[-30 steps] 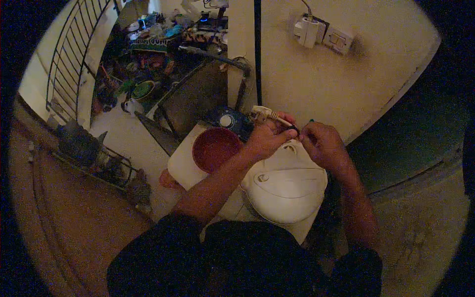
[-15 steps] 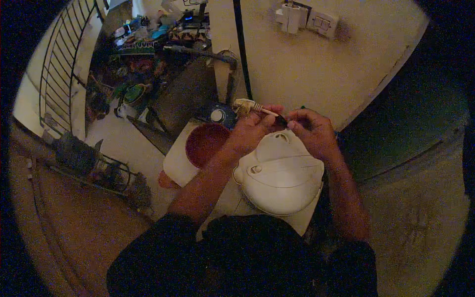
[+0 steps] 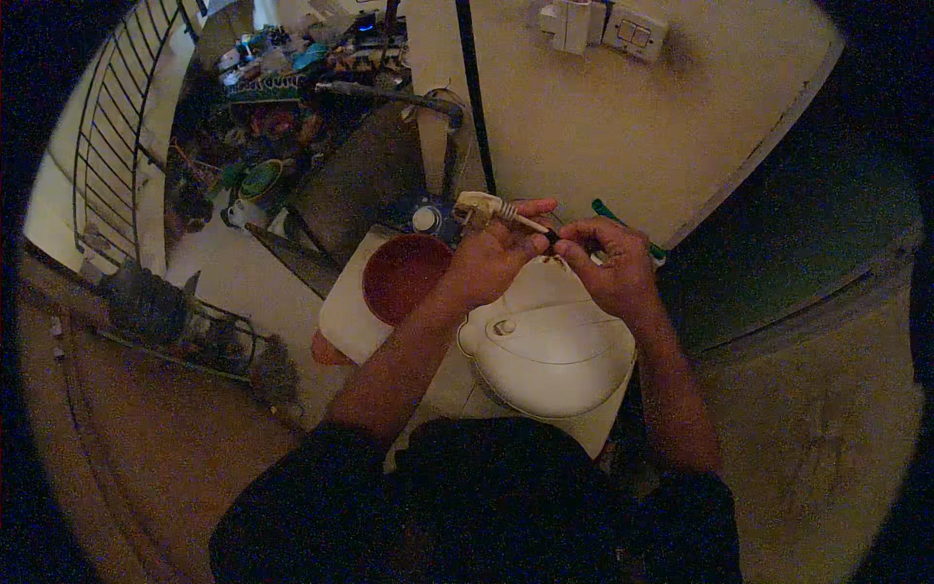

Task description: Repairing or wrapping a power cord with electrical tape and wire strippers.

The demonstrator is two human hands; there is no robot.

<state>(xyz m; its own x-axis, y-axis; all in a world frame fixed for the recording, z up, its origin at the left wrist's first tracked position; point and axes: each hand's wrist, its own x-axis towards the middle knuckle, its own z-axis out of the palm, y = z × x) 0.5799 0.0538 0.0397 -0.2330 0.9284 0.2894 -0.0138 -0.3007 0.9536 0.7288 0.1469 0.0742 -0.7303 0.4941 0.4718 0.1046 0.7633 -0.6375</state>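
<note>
The pale surface spreads below the hands; on it, nearer the body than the hands, rests a white rounded housing; a red bowl stands left of them, beside the left forearm; the left hand is half closed, index finger stretched out, and the right hand narrows to a thumb-and-finger pinch; a pale plug juts out beyond the left hand; its cable runs from there toward the right fingertips; a black section sits between the hands; whether the right pinch holds cable or something on it, I cannot tell; for neat work, the left fingers would best brace the cable close to the black section, with the right ones pressing lightly and evenly.
</note>
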